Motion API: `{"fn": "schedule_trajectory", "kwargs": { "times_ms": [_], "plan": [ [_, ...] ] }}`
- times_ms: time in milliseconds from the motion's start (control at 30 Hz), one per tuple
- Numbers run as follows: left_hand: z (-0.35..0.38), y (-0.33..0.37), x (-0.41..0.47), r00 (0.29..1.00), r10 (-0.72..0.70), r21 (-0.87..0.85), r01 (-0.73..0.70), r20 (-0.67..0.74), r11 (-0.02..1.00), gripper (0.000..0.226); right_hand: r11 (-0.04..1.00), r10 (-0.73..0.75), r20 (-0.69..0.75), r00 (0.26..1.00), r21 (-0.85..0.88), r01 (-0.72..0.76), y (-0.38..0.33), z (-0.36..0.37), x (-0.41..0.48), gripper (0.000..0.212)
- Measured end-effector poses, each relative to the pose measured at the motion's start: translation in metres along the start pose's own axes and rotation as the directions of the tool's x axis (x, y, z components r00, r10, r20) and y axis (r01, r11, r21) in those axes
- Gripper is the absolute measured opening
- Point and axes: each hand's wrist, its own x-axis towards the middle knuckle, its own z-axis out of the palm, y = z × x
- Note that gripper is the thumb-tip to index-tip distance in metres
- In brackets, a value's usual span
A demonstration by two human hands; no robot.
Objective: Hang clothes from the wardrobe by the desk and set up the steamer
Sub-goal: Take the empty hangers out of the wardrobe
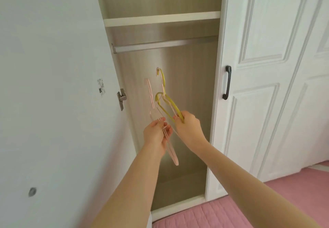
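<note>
Left grip [156,135] clasps pink hangers [150,92], right grip [189,128] yellow hangers [171,101], door sticker [101,87] writing unreadable.

A pink quilted mat [222,215] covers the near floor at right. A small printed label [101,87] sits at left, a round metal stud [32,191] nearer, below.

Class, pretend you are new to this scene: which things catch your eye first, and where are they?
Centre frame, two hands hold bare hangers: the left hand grips the pink hangers, the right hand the yellow hangers. Behind them stands the open wardrobe, its metal rail above the hands, with a pink quilted mat at lower right.
</note>
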Motion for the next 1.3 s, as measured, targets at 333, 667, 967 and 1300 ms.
{"fn": "schedule_trajectory", "kwargs": {
  "times_ms": [333,667,967,1300],
  "plan": [
    [-0.088,-0.064,-0.101,0.999,-0.048,0.102,0.049,-0.011,0.994,0.015,0.987,0.144,-0.073,0.987,-0.068,-0.149,0.036,0.002,-0.160,0.022],
    [-0.174,-0.113,-0.199,0.982,-0.100,0.375,0.033,0.159,0.926,0.016,0.946,0.311,-0.172,0.935,-0.037,-0.321,0.056,0.022,-0.312,0.022],
    [-0.272,-0.142,-0.288,0.929,-0.284,0.459,0.150,0.237,0.876,0.014,0.884,0.446,-0.223,0.867,-0.043,-0.466,0.052,0.052,-0.449,0.019],
    [-0.351,-0.166,-0.360,0.907,-0.407,0.460,0.318,0.107,0.829,0.009,0.849,0.522,-0.119,0.845,-0.025,-0.528,0.033,0.057,-0.552,0.018]
  ]
}}
